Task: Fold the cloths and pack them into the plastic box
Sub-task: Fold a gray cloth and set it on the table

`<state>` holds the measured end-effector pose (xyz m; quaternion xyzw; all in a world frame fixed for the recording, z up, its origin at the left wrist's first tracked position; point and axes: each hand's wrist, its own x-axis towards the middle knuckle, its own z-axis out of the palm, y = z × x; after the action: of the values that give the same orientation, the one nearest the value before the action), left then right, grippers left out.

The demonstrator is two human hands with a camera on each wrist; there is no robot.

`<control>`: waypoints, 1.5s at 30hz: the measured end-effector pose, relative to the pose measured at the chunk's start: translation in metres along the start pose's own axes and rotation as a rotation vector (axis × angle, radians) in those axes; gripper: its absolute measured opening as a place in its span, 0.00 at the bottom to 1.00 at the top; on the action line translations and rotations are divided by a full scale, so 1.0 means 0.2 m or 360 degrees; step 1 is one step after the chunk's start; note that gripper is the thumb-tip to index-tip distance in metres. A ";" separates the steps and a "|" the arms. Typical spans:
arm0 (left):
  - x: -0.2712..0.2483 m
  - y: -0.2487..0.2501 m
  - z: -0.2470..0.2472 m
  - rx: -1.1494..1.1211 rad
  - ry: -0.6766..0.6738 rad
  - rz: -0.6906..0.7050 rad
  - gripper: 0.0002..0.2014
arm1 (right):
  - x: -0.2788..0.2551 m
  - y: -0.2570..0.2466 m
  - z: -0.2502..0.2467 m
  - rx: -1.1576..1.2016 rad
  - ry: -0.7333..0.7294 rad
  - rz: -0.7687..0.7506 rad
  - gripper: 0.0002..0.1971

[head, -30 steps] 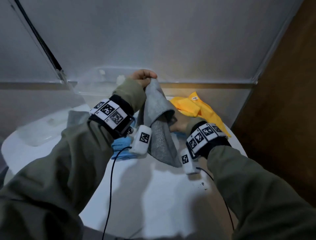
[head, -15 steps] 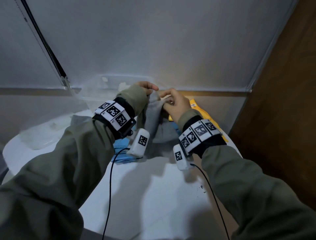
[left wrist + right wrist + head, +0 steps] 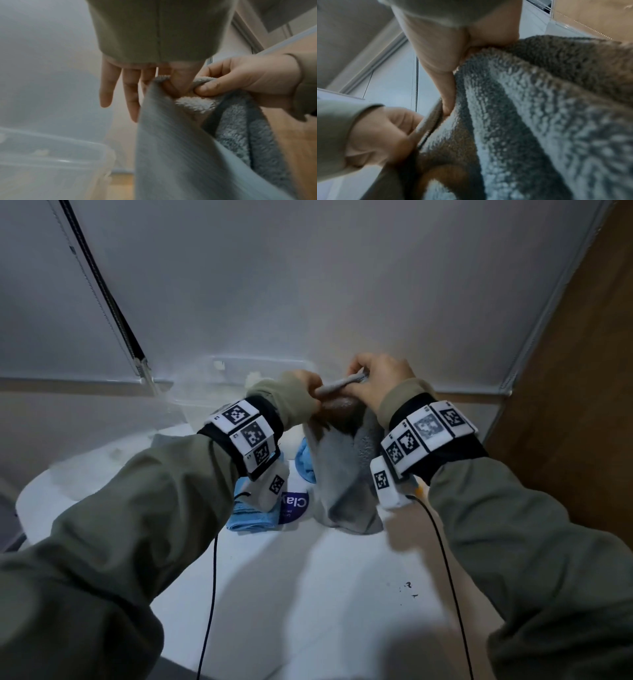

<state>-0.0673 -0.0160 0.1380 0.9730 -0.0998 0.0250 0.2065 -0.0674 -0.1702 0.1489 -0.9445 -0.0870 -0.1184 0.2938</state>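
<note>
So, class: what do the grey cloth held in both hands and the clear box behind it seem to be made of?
Grey cloth: probably terry or microfibre towelling, matt; one face shows fuzzy loops, the other looks smoother, and it hangs limp.
Box: seemingly translucent plastic, slightly frosted; its rim catches light and the wall shows through.

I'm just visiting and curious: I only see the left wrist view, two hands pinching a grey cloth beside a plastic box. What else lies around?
Observer: The head view shows a blue cloth lying on the white table.
Operator: Anything beside it?
Observer: A round purple label, partly covered.
Operator: How far down does the grey one hang?
Observer: The grey cloth reaches down to about the table's level; whether it touches is unclear.
</note>
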 end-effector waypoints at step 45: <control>0.14 -0.02 -0.17 -0.1833 0.0141 0.0615 0.08 | 0.09 0.08 -0.07 0.1756 0.0061 -0.0397 0.24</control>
<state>-0.0388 -0.0047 0.1695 0.6672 -0.2633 0.0444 0.6953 -0.0479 -0.1900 0.1566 -0.6313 -0.2417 -0.1062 0.7292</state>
